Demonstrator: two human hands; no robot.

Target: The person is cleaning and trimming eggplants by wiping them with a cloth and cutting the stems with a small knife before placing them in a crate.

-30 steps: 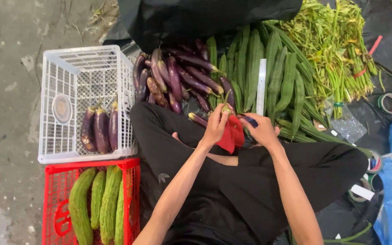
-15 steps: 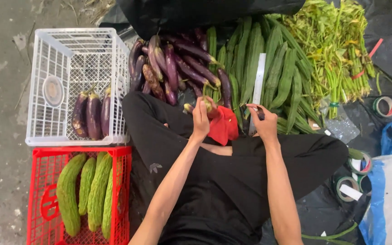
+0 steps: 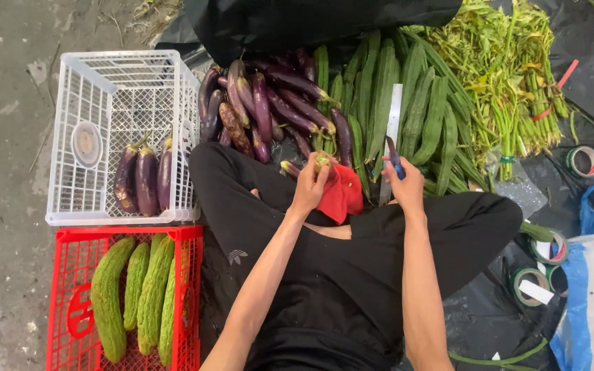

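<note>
Over our crossed legs, just ahead of the knees, our left hand [image 3: 314,180] closes its fingers around the cut end of an eggplant [image 3: 295,169], whose dark body pokes out to the left of the fist while the pale trimmed end faces up at the fingertips. A red cloth [image 3: 340,194] lies right under that hand. Our right hand [image 3: 407,184] sits a little apart to the right, wrapped tight around the blue handle of a knife [image 3: 392,141]; its long pale blade runs away from us over the ridged green gourds [image 3: 417,110]. So the eggplant lies to the left of the blade, its long axis roughly crosswise to it, and the left hand is the one on it. Beyond both hands is the heap of purple eggplants [image 3: 269,103]. Off our left knee a white crate [image 3: 122,75] holds three eggplants, and a red crate [image 3: 67,309] nearer us holds bitter gourds [image 3: 139,292].
</note>
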